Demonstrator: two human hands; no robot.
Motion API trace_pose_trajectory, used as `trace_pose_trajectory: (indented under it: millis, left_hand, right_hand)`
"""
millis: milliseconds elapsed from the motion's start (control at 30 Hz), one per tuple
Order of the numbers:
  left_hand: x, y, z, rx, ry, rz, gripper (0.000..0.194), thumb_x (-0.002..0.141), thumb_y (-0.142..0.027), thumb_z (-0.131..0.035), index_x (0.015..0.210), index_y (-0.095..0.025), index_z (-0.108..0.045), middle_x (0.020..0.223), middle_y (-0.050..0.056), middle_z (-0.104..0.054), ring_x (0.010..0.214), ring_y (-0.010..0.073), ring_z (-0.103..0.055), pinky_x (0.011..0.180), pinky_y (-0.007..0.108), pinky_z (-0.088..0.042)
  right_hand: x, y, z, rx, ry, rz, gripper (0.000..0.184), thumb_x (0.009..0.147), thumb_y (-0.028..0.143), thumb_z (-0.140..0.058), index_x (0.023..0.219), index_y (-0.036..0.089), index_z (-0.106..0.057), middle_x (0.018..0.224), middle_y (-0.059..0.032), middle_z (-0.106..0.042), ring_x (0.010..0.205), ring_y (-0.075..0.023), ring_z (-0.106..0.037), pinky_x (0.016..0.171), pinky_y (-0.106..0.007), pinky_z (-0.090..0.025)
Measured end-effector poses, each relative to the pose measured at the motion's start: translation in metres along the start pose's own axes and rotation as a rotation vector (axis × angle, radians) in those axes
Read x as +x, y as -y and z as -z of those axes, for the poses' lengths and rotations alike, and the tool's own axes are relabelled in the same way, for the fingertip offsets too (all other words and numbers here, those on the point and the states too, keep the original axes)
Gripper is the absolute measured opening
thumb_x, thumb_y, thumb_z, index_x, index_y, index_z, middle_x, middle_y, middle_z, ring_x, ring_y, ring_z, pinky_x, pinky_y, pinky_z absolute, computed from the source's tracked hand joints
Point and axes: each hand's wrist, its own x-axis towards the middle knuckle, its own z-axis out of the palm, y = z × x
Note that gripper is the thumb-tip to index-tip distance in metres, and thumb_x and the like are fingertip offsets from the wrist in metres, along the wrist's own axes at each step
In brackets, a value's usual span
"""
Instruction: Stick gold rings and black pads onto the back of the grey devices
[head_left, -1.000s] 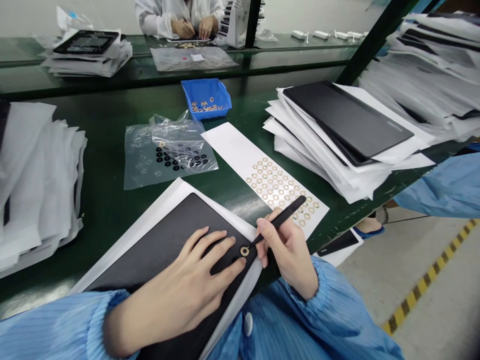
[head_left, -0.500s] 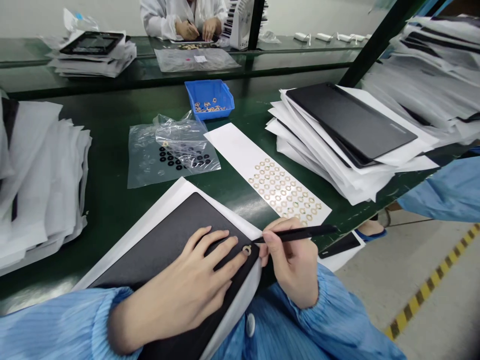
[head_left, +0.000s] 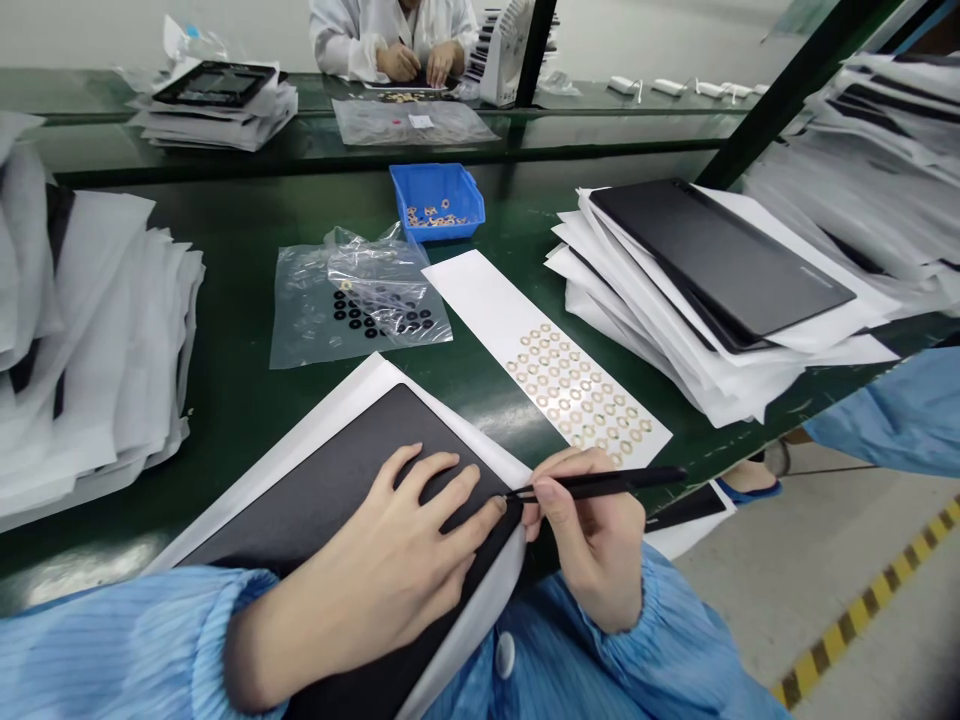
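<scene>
Flat on a black tablet-like panel (head_left: 330, 490) lies my left hand (head_left: 397, 560), fingers spread, its index fingertip near the panel's right corner. My right hand (head_left: 596, 545) pinches black tweezers (head_left: 622, 482), their tips touching or very close to that index fingertip. The small gold ring at this corner is hidden now, apparently under the finger. Beneath the panel is a white protective sheet (head_left: 381, 370). Just beyond my right hand, a white strip (head_left: 487, 310) carries rows of gold-coloured rings.
A clear plastic bag (head_left: 300, 310) with black rings lies behind the panel. Farther back, a blue bin (head_left: 437, 232) holds small gold parts. Stacks of wrapped panels stand at left (head_left: 105, 330) and right (head_left: 720, 260). Across the bench a co-worker's hands (head_left: 420, 64) are busy.
My left index finger has pressed over the gold ring, covering it. The tweezer tips have come down to the fingertip. The whole view has shifted slightly.
</scene>
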Motion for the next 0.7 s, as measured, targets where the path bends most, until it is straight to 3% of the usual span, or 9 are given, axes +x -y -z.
trace_pose_trajectory:
  millis: [200,367,467,567,633,700]
  left_hand:
    - [0.001,0.003,0.004,-0.077,0.046,-0.016,0.029,0.094,-0.021,-0.036,0.118,-0.017,-0.053,0.117,0.011,-0.058,0.111,0.0298,-0.048,0.095,0.053,-0.038]
    - [0.001,0.003,0.002,-0.105,0.032,0.038,0.026,0.093,-0.022,-0.038,0.112,-0.011,-0.052,0.12,0.013,-0.057,0.113,0.0288,-0.047,0.099,0.05,-0.038]
    - [0.002,0.004,0.002,-0.111,0.06,0.029,0.027,0.092,-0.022,-0.04,0.114,-0.011,-0.052,0.122,0.014,-0.055,0.114,0.0298,-0.046,0.099,0.051,-0.038]
    - [0.001,0.004,0.001,-0.108,0.062,0.027,0.027,0.092,-0.022,-0.042,0.114,-0.011,-0.052,0.123,0.014,-0.054,0.116,0.0303,-0.046,0.1,0.052,-0.037]
    - [0.0,0.004,-0.001,-0.111,0.053,0.034,0.026,0.092,-0.024,-0.043,0.112,-0.012,-0.054,0.125,0.014,-0.054,0.117,0.0308,-0.045,0.102,0.052,-0.035]
    - [0.0,0.003,-0.002,-0.122,0.048,0.044,0.025,0.092,-0.025,-0.045,0.111,-0.012,-0.054,0.125,0.014,-0.054,0.117,0.0307,-0.046,0.102,0.051,-0.034]
  right_hand:
    - [-0.001,-0.005,0.001,-0.069,-0.01,0.011,0.01,0.087,0.014,-0.054,0.08,0.021,-0.054,0.072,-0.001,-0.056,0.052,-0.0126,-0.058,0.043,-0.025,-0.048]
    - [-0.004,-0.002,0.001,0.113,0.063,0.077,0.013,0.089,0.013,-0.052,0.08,0.023,-0.052,0.061,0.0016,-0.055,0.05,-0.0137,-0.057,0.045,-0.026,-0.046]
    - [0.002,0.008,0.013,0.156,0.045,0.097,0.011,0.09,0.017,-0.052,0.082,0.023,-0.054,0.061,0.0006,-0.057,0.05,-0.0142,-0.057,0.045,-0.027,-0.045]
    - [0.033,0.024,0.035,-0.006,0.151,0.196,0.008,0.088,0.02,-0.058,0.081,0.023,-0.057,0.066,-0.0021,-0.061,0.054,-0.0162,-0.059,0.048,-0.029,-0.047]
    - [0.069,0.035,0.043,-0.17,0.195,0.3,0.01,0.087,0.027,-0.061,0.078,0.023,-0.058,0.067,-0.0032,-0.061,0.059,-0.0177,-0.061,0.052,-0.031,-0.048]
    - [0.115,0.043,0.038,-0.305,0.219,0.371,0.022,0.087,0.039,-0.06,0.075,0.021,-0.057,0.066,-0.0028,-0.06,0.057,-0.0164,-0.061,0.052,-0.03,-0.048]
